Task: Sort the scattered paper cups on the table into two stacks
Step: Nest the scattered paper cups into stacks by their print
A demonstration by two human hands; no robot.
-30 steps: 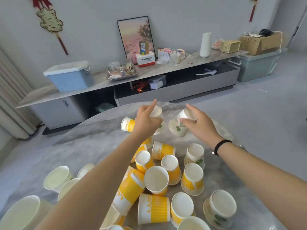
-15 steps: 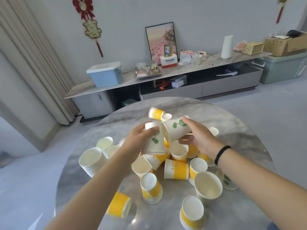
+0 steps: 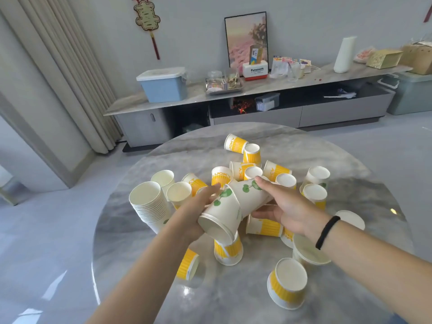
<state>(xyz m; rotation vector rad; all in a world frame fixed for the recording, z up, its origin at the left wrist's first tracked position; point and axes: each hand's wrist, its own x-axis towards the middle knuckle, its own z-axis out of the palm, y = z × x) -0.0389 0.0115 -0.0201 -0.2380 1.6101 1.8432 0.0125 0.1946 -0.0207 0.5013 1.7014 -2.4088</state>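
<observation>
Above the middle of the round marble table [image 3: 233, 300] I hold two white green-leaf cups on their sides. My left hand [image 3: 198, 206] grips the near green-leaf cup [image 3: 222, 213], mouth toward me. My right hand [image 3: 282, 206] holds the far green-leaf cup [image 3: 250, 192], which is pushed partway into the near one. A tall stack of green-leaf cups [image 3: 149, 204] stands at the table's left. Several yellow-striped cups [image 3: 287, 284] lie scattered around and under my hands, some upright, some upside down, some on their sides.
Two loose white cups [image 3: 178, 191] stand beside the stack. More green-leaf cups [image 3: 318, 175] sit upside down at the right. Beyond the table is a low grey cabinet [image 3: 257, 113] with a blue box [image 3: 163, 85] and clutter; curtains hang at the left.
Both hands came back toward me from the far side of the table, each with a green-leaf cup. The right-hand cup has now slid into the left-hand cup. The view turned left.
</observation>
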